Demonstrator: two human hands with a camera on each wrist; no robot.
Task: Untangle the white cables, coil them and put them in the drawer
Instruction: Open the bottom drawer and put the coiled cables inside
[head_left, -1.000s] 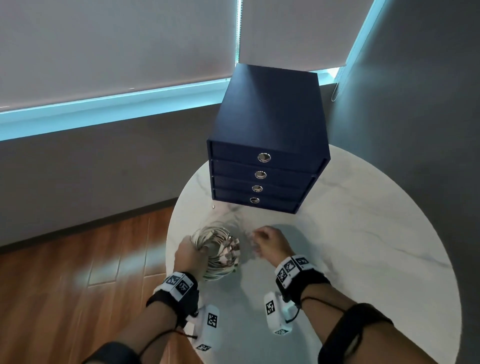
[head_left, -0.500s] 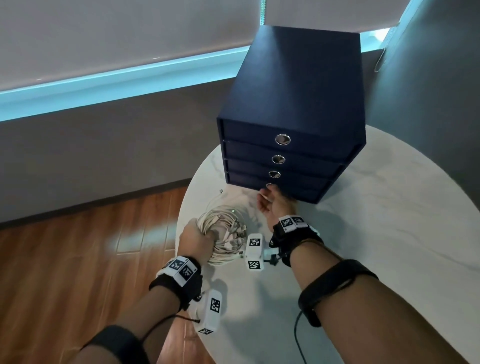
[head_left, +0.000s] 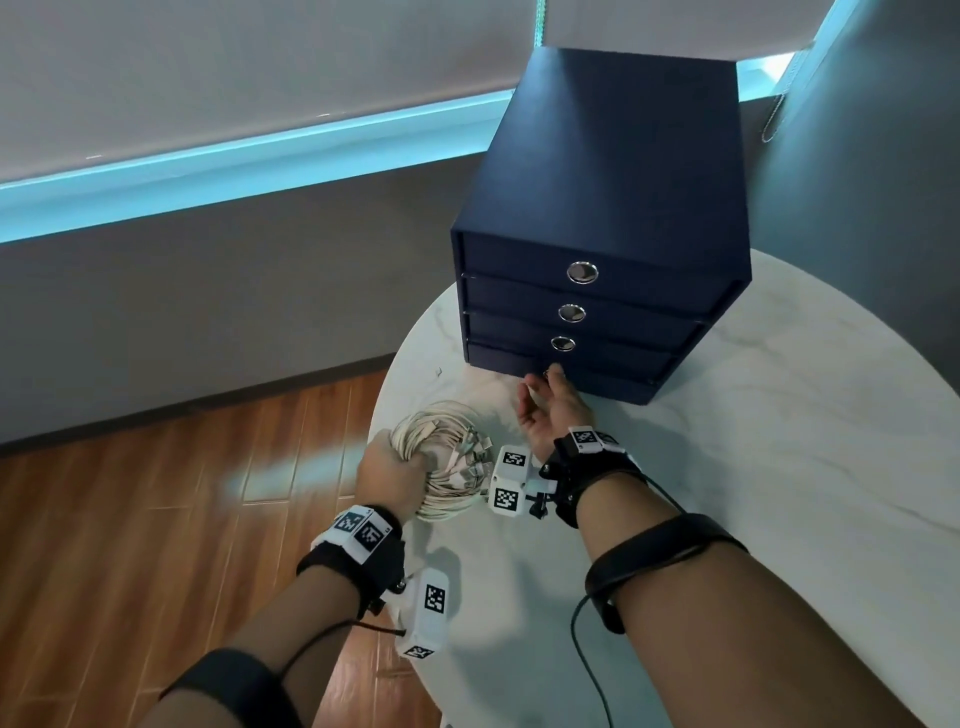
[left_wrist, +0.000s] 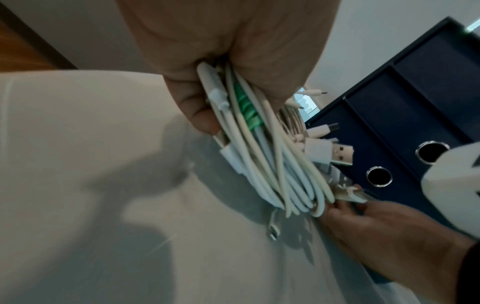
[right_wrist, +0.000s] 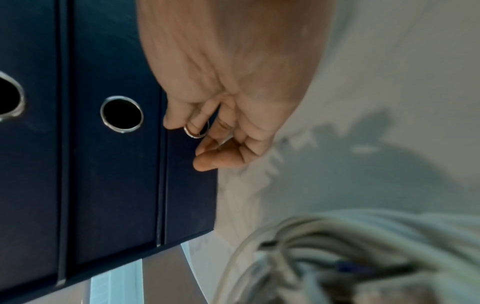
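My left hand grips a coiled bundle of white cables just above the round table's left part. In the left wrist view the hand closes round the bundle, which has a green wrap and USB plugs sticking out. The dark blue drawer unit stands at the table's back, its drawers closed. My right hand is at the bottom drawer. In the right wrist view its fingers curl into that drawer's metal ring pull.
The white marble table has bare surface right of my arms. Its left edge drops to a wooden floor. A grey wall and a window blind are behind the drawers. A black cord hangs from my right forearm.
My right hand left the spot beside the coil and went forward to the bottom drawer's ring pull. The left hand kept hold of the coil. The head camera moved closer.
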